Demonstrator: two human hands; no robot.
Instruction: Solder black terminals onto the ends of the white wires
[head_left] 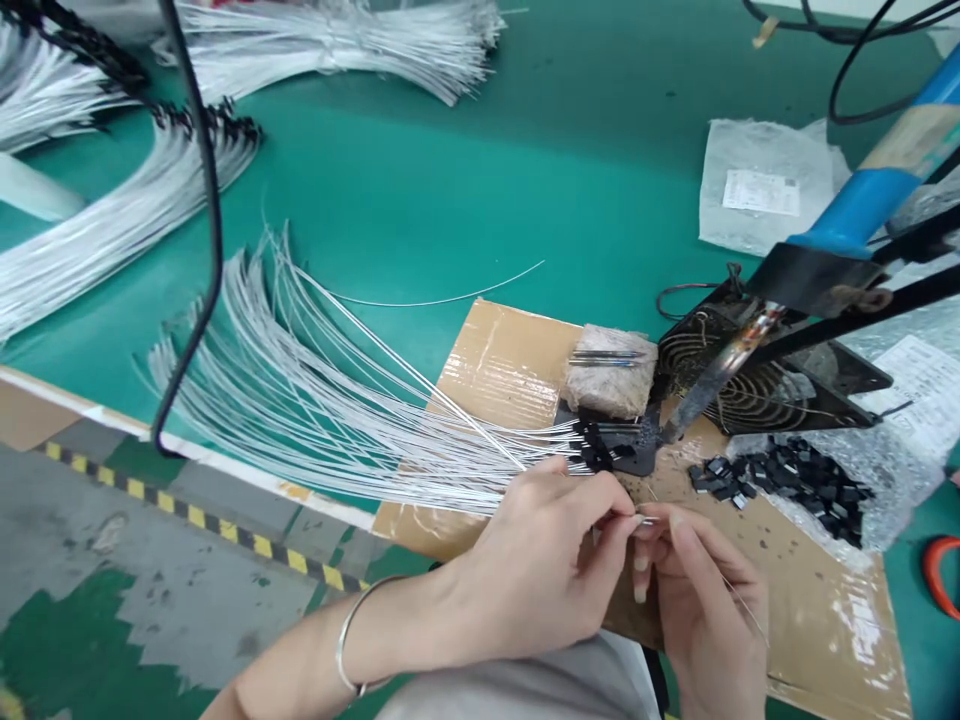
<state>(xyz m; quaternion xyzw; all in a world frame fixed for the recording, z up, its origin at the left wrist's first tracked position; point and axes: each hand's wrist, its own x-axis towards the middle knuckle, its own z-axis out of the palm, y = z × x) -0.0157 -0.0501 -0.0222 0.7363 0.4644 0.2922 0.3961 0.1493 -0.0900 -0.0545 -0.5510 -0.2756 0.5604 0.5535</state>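
My left hand (544, 550), with a bangle on its wrist, is closed in a pinch just above the cardboard. Its fingertips meet those of my right hand (712, 590), which is also closed. Between them shows a small, pale, shiny wire end, mostly hidden by the fingers. A thin wire (742, 603) runs out from under my right fingers. Behind my left hand lies a fan of white wires (360, 430), whose black connector ends (595, 445) sit side by side near the soldering iron tip.
A blue-handled soldering iron (862, 215) slants down on a stand beside a black fan (750, 370). Loose black connectors (810, 485) lie on plastic wrap at right. A fuzzy block (611, 385) sits on the cardboard (502, 365). A black cable (210, 200) hangs at left.
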